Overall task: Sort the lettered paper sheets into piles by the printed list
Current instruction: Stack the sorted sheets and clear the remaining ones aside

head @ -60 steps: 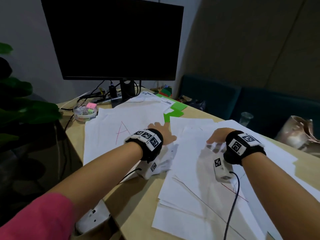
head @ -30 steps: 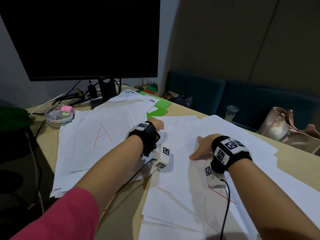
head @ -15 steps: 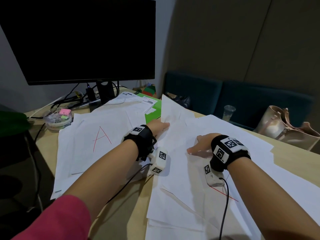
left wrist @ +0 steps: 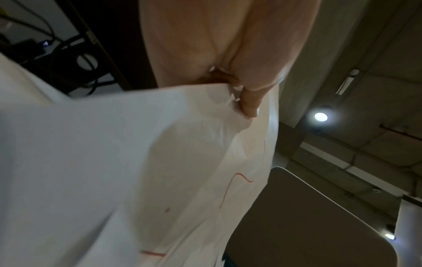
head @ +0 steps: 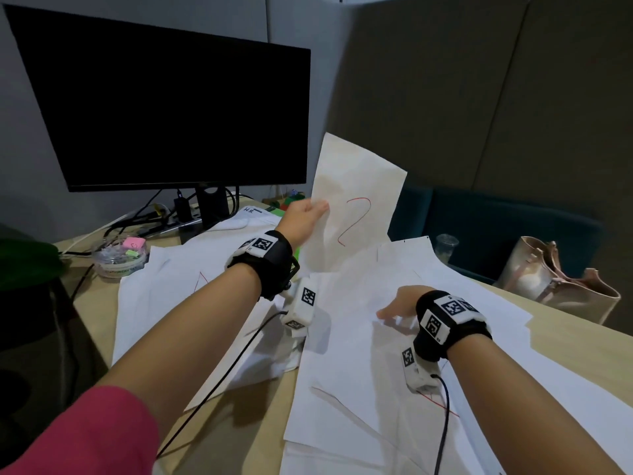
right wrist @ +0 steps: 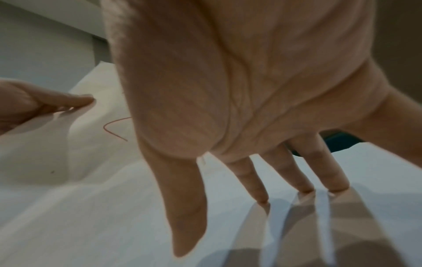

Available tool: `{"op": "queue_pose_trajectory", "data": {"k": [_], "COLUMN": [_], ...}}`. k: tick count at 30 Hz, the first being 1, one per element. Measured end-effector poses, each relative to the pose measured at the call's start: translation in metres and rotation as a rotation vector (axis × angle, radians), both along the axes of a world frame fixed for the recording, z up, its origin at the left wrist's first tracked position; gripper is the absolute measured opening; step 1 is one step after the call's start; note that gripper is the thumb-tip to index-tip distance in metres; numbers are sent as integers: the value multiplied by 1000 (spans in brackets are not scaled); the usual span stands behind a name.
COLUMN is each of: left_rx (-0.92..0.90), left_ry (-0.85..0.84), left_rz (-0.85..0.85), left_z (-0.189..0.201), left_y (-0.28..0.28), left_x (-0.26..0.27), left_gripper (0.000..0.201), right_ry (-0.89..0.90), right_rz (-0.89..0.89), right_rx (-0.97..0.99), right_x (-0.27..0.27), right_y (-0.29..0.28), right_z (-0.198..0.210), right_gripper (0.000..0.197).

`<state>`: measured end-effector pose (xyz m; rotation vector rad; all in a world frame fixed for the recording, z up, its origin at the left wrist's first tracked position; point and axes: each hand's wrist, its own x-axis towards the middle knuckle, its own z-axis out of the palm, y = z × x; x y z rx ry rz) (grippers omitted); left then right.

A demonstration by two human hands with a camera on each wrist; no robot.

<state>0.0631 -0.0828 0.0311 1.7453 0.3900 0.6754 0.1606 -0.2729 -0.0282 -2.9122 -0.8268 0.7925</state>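
Head view down over desk, wrist views close, sharing lifted sheet (head: 356, 207)

Open air lay above the spread of loose white paper sheets (head: 428, 303) on the right of the pale wooden tabletop (head: 219, 419). To the left rear, the large black monitor (head: 164, 111) with its stand and tangle of dark cables (head: 147, 217) blocked the back edge. A white sheet with a red curved mark (head: 356, 207), raised upright, stood between the monitor and the teal upholstered seat (head: 496, 228). A round clear plastic tub of small stationery (head: 120, 257) sat at the left rear, beside dark green leaves (head: 24, 255).
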Motion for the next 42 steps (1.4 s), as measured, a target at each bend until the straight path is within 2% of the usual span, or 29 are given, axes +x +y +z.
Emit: {"op": "queue_pose_trajectory", "data": {"k": [4,7,10,13,17,22,27,30,34,37,39,40,42], "left_rx": [70,103,142,166,188,121,37,40,69,78,58,47,34], "left_ry": [-40,-78,-100,-149,-200,-236,-279,-301,-344,-277,-158,-95,22], "left_rz": [33,58,69,82,116,168,197,217,339,375,380,380,354], "left_z": [17,25,36,47,55,58,58,55,58,57,50,45,32], "left_y": [2,6,10,16,23,23,18,16,15,19,22,23,24], "left_x": [-8,-14,-22,-26,-32,-38,-39,-39,-36,-31,-27,-25,-22], "left_gripper": [31,29,25,16,23,27,23,28,32,36,37,37,36], "right_ry": [51,39,34,-40,-199,-254,-188,-164,-62,-36,-33,-63,-183], "right_rz": [-29,-17,-16,47,97,94,50,42,-18,20,42,51,95], "right_rx": [-5,5,4,-53,-82,-82,-37,-1,32,-73,-112,-133,-180], "right_x": [0,3,6,3,-3,-6,-5,4,9,-5,-5,-8,-16], "right_y": [-2,-3,-2,-5,-11,-18,-29,-33,-40,-49,-49,-51,-56], "right_z": [6,4,2,-1,-10,-9,-5,-3,9,21,16,12,12], "right_gripper": [36,43,39,30,33,34,31,36,32,35,56,60,51]}}
